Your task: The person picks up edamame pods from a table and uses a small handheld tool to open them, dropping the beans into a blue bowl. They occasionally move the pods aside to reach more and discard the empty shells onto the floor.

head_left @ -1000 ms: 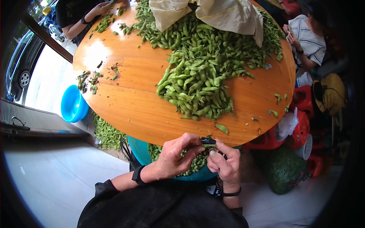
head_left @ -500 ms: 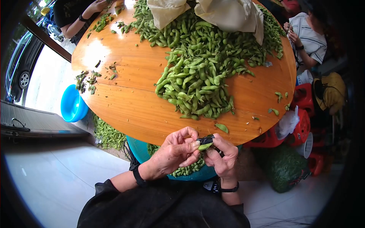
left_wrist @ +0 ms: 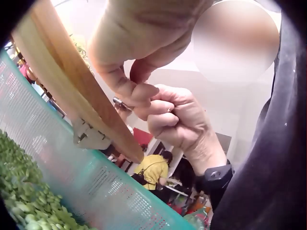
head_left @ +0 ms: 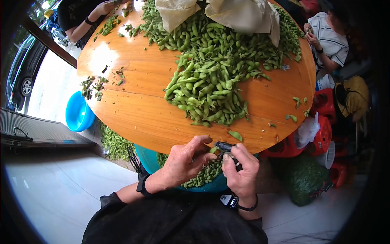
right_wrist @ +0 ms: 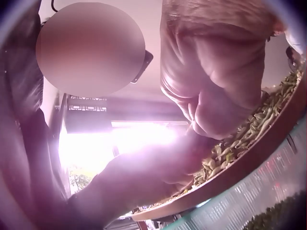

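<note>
In the head view, both hands work over the front edge of the wooden table. My left hand (head_left: 183,162) pinches a green soybean pod (head_left: 213,150) between thumb and fingertips. Close beside it, my right hand (head_left: 241,168) grips a small black tube-like tool (head_left: 224,145), its end pointing at the pod; its exact kind cannot be told. Under the hands is a teal basin (head_left: 148,158) with shelled green beans (head_left: 207,175) in it. The left wrist view shows the fingers of both hands meeting, with a shiny metal tip (left_wrist: 117,101) at them.
A large heap of soybean pods (head_left: 207,85) covers the table (head_left: 138,105), partly under a pale cloth (head_left: 243,16). One loose pod (head_left: 235,135) lies near the front edge. A blue basin (head_left: 79,112) stands at left, red stools (head_left: 321,138) at right. Two other people sit across.
Half a second ago the pod lay along the black tool between both hands. Now the right hand has shifted slightly right with the tool, and less of the pod shows at the left fingertips.
</note>
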### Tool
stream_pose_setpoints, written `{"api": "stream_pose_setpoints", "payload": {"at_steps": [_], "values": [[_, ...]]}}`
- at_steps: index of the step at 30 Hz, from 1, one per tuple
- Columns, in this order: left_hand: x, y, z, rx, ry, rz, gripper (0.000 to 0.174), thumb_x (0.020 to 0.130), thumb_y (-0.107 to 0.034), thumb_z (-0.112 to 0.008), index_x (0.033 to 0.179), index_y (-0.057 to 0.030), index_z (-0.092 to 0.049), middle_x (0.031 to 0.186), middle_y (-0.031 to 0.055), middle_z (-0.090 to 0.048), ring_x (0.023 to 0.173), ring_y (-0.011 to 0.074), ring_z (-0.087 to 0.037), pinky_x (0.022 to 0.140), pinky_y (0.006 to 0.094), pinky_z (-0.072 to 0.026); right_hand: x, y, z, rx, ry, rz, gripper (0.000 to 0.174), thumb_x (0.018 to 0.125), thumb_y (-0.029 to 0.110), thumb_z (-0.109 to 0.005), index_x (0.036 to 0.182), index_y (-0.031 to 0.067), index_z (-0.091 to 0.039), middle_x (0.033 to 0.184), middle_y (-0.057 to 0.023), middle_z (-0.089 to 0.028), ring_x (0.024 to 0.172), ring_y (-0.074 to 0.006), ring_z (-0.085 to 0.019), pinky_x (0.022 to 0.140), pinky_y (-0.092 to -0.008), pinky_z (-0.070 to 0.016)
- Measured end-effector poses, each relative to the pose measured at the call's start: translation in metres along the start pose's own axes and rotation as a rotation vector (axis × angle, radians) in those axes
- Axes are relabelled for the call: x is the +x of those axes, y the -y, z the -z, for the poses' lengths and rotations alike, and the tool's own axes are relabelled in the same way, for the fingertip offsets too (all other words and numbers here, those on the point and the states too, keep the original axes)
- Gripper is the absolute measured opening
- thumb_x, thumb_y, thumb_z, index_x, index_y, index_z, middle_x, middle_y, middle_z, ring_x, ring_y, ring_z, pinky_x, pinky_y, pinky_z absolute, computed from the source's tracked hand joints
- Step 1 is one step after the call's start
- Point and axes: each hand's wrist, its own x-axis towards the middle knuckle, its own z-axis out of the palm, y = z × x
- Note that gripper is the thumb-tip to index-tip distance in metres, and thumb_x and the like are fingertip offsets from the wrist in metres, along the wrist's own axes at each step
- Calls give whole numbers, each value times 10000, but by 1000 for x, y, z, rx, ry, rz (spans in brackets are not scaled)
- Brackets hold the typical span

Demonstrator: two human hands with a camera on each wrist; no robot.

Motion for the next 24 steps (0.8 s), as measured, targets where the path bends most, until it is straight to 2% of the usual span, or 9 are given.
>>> {"api": "stream_pose_setpoints", "payload": {"at_steps": [3,8,10,13,16,18,20,22,24], "values": [[0,-1,3,-114,109,118,198,931,-94,-692,1055,40,-616,739,76,-692,650,102,-675,542,258,-529,0,1,-2,106,-61,-113,130,872,7,-671,973,-60,-624,776,-103,-561,647,-192,-589,584,-304,-453],[1,0,3,-271,121,151,152,927,-104,-698,965,37,-655,694,58,-670,615,92,-647,520,242,-509,8,0,-2,99,8,-89,235,865,97,-753,1021,-46,-651,768,-74,-563,664,-150,-564,590,-274,-447],[1,1,4,-335,143,152,149,925,-107,-700,968,30,-658,689,54,-664,603,89,-638,513,234,-501,9,-2,-5,272,38,-226,218,877,97,-747,1039,-26,-669,763,-31,-579,630,-97,-545,561,-242,-432],[1,-2,8,-410,124,214,156,948,-152,-688,894,-11,-650,649,15,-628,541,57,-553,472,225,-418,11,-1,-5,525,99,-345,188,898,81,-728,1047,-18,-672,766,14,-586,587,-42,-513,516,-209,-406],[1,-2,11,-620,153,331,170,964,-163,-669,865,-30,-635,666,7,-624,556,56,-545,473,217,-394,13,3,-3,719,141,-348,168,913,56,-706,1054,-25,-665,760,33,-577,562,-10,-490,483,-186,-379],[4,-1,14,-771,184,372,175,979,-174,-651,872,-38,-627,675,4,-617,588,56,-561,483,212,-392,14,-1,-3,680,148,-327,165,916,51,-700,1054,-32,-660,756,28,-571,564,-14,-492,483,-188,-381],[5,-6,16,-747,198,393,186,987,-195,-640,892,-36,-620,690,8,-620,612,56,-577,503,208,-419,15,-2,-3,639,154,-304,163,920,45,-693,1054,-39,-655,753,24,-565,566,-18,-495,483,-190,-383],[7,-14,18,-665,222,445,193,975,-154,-648,859,-8,-598,729,63,-651,618,109,-611,541,247,-479,15,-1,-4,648,134,-294,129,926,28,-670,1032,-43,-650,753,22,-556,564,-20,-500,482,-190,-380],[1,-11,17,-650,239,440,191,987,-167,-632,883,-12,-594,743,47,-648,629,87,-602,544,229,-471,13,-2,-3,627,137,-315,124,915,18,-668,1021,-44,-648,754,16,-555,572,-25,-509,486,-200,-387]]}}
